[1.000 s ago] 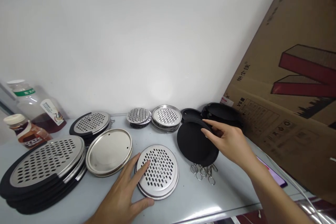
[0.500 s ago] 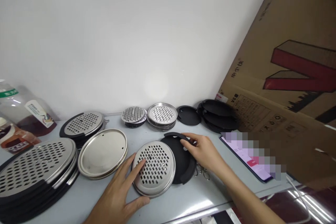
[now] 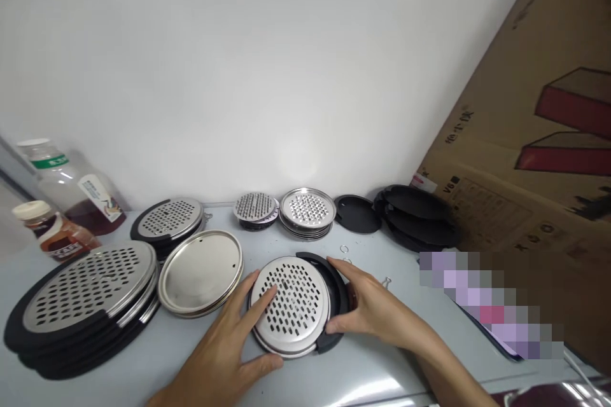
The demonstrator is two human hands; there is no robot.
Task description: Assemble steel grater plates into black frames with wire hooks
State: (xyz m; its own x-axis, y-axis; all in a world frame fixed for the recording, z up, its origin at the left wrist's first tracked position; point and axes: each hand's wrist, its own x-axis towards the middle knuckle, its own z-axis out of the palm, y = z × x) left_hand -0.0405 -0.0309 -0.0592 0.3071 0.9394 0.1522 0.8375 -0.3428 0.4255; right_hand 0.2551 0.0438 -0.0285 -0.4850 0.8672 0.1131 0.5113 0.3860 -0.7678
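A round metal grater disc (image 3: pixel 291 300), full of slots, lies on the table in front of me. My left hand (image 3: pixel 224 337) holds its left side, with fingers on the top and the thumb at the near edge. A black round holder (image 3: pixel 338 292) with a raised rim fits against the right side of the disc and partly under it. My right hand (image 3: pixel 370 305) grips the outer rim of this holder between thumb and fingers. Left of my left hand is a stack of plain metal discs (image 3: pixel 203 272).
Stacked black-rimmed graters (image 3: pixel 90 292) stand at left, another stack (image 3: pixel 169 219) behind. Along the wall are small grater discs (image 3: pixel 255 206), metal grater discs (image 3: pixel 309 210) and black holders (image 3: pixel 415 222). Two bottles (image 3: pixel 52 229), a phone (image 3: pixel 496 324) and a carton (image 3: pixel 506 159) flank these.
My right hand has brought the black holder left against the grater disc, its thumb now on the near rim. My left hand still holds the disc. The view has shifted somewhat.
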